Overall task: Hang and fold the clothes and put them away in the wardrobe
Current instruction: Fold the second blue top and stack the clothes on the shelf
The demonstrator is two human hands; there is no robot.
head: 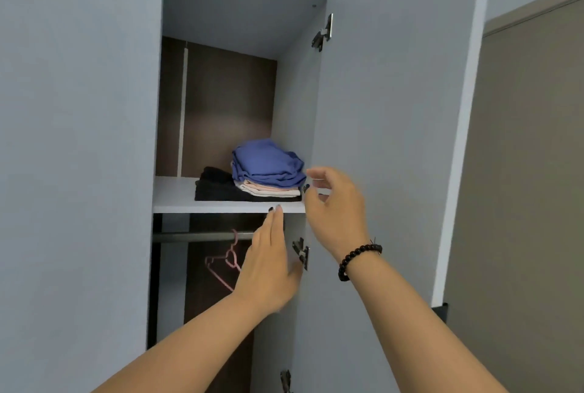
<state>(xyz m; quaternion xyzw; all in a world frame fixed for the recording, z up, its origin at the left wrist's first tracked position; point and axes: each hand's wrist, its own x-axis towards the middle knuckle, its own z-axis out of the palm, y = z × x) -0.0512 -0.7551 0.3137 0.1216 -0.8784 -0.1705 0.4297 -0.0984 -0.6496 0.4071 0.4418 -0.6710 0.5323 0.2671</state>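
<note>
The wardrobe [79, 140] stands open, its right door [395, 140] swung outward. On the upper shelf [177, 196], a pile of folded clothes sits toward the right end, close to the front edge. A blue garment [267, 160] lies on top, a little rumpled, over a pale pink folded piece [268, 190]. Both rest on a black folded garment [218, 187], which reaches further left than the others.

The left hand [268, 266] is raised below the shelf with its fingers straight and together; the fingertips [278, 209] touch the shelf's front edge near its right end. This grip holds nothing. The right hand [335, 206] hangs at the right end of the shelf, just beside the pile, its fingers loosely curled and spread, also holding nothing. A black bead bracelet [357, 258] circles its wrist.

Under the shelf runs a dark rail [196, 237] with a pink hanger [226, 260] hooked on it, partly hidden behind the left hand.
</note>
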